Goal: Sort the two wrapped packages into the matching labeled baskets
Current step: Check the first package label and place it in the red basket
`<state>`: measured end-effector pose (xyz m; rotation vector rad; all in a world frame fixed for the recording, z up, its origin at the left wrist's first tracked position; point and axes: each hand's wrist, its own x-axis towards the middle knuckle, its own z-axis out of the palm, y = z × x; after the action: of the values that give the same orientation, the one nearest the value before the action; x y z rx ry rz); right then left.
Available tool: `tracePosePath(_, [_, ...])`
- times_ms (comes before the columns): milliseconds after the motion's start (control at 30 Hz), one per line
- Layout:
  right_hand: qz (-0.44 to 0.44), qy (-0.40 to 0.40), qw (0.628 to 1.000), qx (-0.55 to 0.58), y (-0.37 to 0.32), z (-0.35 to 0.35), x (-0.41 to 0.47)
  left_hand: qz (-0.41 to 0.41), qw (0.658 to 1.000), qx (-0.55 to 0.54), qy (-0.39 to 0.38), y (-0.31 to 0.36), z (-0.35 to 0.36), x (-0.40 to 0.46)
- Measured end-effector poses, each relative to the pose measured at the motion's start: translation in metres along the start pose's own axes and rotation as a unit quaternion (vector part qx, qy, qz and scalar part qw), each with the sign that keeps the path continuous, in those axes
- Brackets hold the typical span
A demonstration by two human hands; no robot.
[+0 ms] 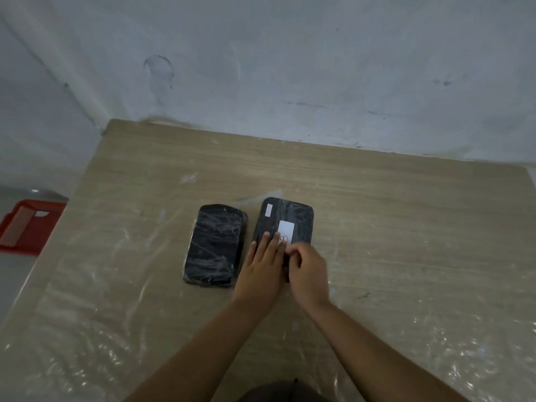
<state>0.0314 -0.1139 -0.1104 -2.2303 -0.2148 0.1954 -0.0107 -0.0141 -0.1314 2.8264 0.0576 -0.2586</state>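
Observation:
Two black packages wrapped in clear film lie side by side on the wooden table. The left package has no label showing. The right package carries a white label with a handwritten mark and a small white sticker near its far left corner. My left hand lies flat with fingers spread on the right package's near end, fingertips at the label. My right hand is beside it, fingers curled and pinching at the label's near edge. The package's near end is hidden under both hands.
A red basket stands on the floor past the table's left edge, partly cut off. The table is covered in wrinkled clear plastic and butts against a pale wall at the back. A dark object shows at the bottom edge.

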Motion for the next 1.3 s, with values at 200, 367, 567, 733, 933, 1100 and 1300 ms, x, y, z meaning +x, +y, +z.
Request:
tracePosePath(200, [-0.134, -0.056, 0.976, -0.164, -0.011, -0.016, 0.076, -0.013, 0.999, -0.013, 0.027, -0.004, 0.01, -0.003])
tracePosePath(367, [-0.24, -0.241, 0.885, -0.317, 0.004, -0.014, 0.118, -0.027, 0.998, 0.023, 0.053, 0.001, 0.004, -0.004])
tracePosePath(567, [-0.219, -0.169, 0.914, -0.298, 0.033, -0.015, 0.104, -0.109, 0.992, 0.002, 0.07, 0.025, 0.01, -0.011])
tracePosePath(733, [-0.115, -0.074, 0.95, -0.279, 0.055, -0.02, 0.066, -0.092, 0.995, -0.016, 0.033, 0.031, 0.019, -0.004])
tracePosePath(933, [-0.096, -0.061, 0.958, -0.263, 0.079, -0.042, 0.025, 0.032, 0.999, 0.013, -0.005, 0.001, 0.01, 0.012])
tracePosePath(1100, [-0.051, -0.06, 0.973, -0.218, 0.08, -0.043, -0.002, 0.027, 0.999, -0.007, -0.033, -0.017, -0.002, 0.03])
tracePosePath(1300, [0.003, -0.023, 0.987, -0.157, 0.072, -0.026, -0.014, -0.034, 0.993, -0.115, 0.002, -0.004, 0.006, 0.027])
